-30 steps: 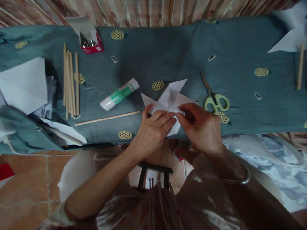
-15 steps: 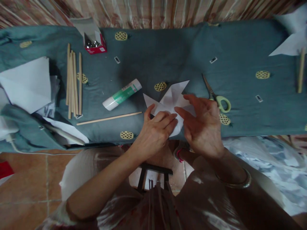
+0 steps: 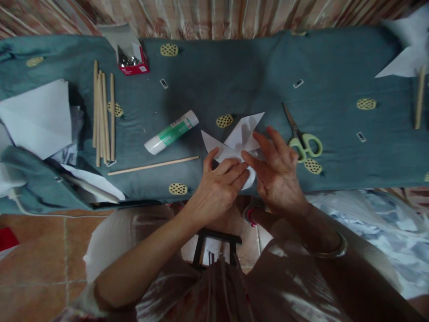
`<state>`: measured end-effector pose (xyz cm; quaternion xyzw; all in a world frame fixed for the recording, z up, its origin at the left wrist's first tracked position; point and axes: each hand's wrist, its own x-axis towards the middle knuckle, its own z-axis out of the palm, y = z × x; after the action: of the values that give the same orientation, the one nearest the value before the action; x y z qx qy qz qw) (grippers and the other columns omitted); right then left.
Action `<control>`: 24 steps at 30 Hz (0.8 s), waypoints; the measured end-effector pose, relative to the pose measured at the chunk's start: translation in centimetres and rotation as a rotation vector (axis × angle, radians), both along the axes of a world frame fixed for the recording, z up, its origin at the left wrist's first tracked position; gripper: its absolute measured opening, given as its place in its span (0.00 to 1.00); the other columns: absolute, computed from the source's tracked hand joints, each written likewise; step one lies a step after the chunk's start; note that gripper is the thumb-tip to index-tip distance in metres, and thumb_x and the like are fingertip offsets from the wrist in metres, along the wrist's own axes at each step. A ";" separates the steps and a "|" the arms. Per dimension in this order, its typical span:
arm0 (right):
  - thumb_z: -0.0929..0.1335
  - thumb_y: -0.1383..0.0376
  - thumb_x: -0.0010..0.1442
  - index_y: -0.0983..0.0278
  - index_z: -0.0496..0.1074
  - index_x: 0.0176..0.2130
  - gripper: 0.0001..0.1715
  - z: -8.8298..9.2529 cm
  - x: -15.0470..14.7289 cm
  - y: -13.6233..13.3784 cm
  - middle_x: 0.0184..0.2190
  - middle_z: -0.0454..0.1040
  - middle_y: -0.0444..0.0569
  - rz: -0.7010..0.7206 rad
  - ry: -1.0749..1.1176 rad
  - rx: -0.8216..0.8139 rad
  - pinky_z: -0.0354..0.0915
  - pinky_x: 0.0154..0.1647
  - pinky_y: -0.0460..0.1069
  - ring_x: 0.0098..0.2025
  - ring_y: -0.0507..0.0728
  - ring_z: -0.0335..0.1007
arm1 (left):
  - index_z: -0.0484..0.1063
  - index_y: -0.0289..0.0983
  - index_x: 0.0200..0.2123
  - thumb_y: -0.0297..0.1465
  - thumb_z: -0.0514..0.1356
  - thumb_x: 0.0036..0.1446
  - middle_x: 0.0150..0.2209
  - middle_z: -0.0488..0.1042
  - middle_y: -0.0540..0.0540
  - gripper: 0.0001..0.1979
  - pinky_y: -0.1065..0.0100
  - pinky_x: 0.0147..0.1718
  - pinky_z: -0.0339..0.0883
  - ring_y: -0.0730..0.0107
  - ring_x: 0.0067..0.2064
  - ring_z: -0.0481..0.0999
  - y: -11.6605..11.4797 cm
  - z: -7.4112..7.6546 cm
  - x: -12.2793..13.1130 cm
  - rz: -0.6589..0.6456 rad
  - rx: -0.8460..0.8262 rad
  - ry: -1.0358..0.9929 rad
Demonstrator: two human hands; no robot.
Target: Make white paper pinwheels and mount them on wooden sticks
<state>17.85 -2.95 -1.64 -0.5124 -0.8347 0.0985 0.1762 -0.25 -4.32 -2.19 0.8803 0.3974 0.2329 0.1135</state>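
Note:
A white folded paper pinwheel point(image 3: 238, 136) lies on the grey-green cloth point(image 3: 234, 76) near the front edge. My left hand point(image 3: 217, 188) rests on its near part, fingers flat and pressing the paper down. My right hand point(image 3: 276, 172) hovers over the pinwheel's right side with fingers stretched out and apart, holding nothing. A glue stick point(image 3: 171, 132) lies to the left of the paper, and a single wooden stick point(image 3: 153, 165) lies below the glue. Green-handled scissors point(image 3: 301, 136) lie just right of my right hand.
A bundle of wooden sticks point(image 3: 103, 116) and white paper sheets point(image 3: 38, 116) lie at the left. A small red box of metal pins point(image 3: 132, 60) stands at the back. Another paper pinwheel on a stick point(image 3: 414, 58) lies far right. Tiled floor shows below.
My right hand has let go of its pinch at the paper's centre and opened, its fingers now spread above the pinwheel's right side. My left hand has stayed pressing the paper.

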 end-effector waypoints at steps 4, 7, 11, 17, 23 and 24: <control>0.58 0.69 0.67 0.44 0.61 0.62 0.29 -0.6 -0.4 -0.6 0.65 0.62 0.45 -0.028 -0.016 0.029 0.56 0.60 0.70 0.71 0.69 0.48 | 0.73 0.39 0.47 0.25 0.52 0.66 0.49 0.79 0.48 0.12 0.42 0.66 0.43 0.64 0.54 0.72 -0.1 0.4 -0.6 -0.010 -0.039 -0.084; 0.58 0.70 0.68 0.45 0.61 0.61 0.28 -0.8 -0.5 -1.0 0.66 0.62 0.45 -0.025 -0.042 0.031 0.52 0.64 0.70 0.71 0.67 0.48 | 0.73 0.37 0.47 0.25 0.53 0.65 0.48 0.80 0.46 0.12 0.42 0.64 0.47 0.62 0.52 0.73 0.0 0.7 -1.3 0.025 -0.022 -0.111; 0.57 0.73 0.67 0.48 0.61 0.62 0.30 -1.0 -0.4 -1.1 0.66 0.63 0.48 -0.009 -0.046 0.036 0.48 0.65 0.71 0.71 0.65 0.48 | 0.73 0.36 0.48 0.26 0.53 0.65 0.47 0.80 0.45 0.12 0.45 0.62 0.51 0.62 0.50 0.73 0.3 0.9 -2.2 0.056 -0.020 -0.133; 0.58 0.73 0.66 0.56 0.64 0.60 0.27 -1.5 -0.3 -0.8 0.65 0.64 0.53 0.026 -0.047 0.111 0.49 0.65 0.70 0.72 0.65 0.46 | 0.75 0.36 0.47 0.25 0.54 0.63 0.46 0.80 0.42 0.13 0.45 0.59 0.56 0.58 0.51 0.71 0.6 1.1 -3.0 0.086 -0.047 -0.115; 0.60 0.72 0.62 0.56 0.65 0.60 0.29 -1.1 0.0 -0.3 0.67 0.61 0.52 0.060 -0.042 0.072 0.47 0.67 0.69 0.73 0.64 0.41 | 0.77 0.35 0.42 0.23 0.54 0.60 0.42 0.80 0.42 0.13 0.58 0.46 0.69 0.61 0.47 0.73 1.3 1.3 -3.7 0.158 -0.127 -0.243; 0.60 0.72 0.61 0.56 0.65 0.60 0.30 -1.0 0.0 -0.2 0.67 0.60 0.51 0.063 -0.041 0.069 0.46 0.67 0.69 0.73 0.64 0.41 | 0.78 0.35 0.41 0.22 0.53 0.60 0.41 0.80 0.42 0.13 0.59 0.46 0.70 0.62 0.46 0.74 1.4 1.3 -3.9 0.184 -0.155 -0.275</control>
<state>17.89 -3.19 -2.68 -0.4813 -0.8568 0.0645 0.1735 -4.18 -2.94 -0.89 0.7886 0.4738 0.3292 0.2127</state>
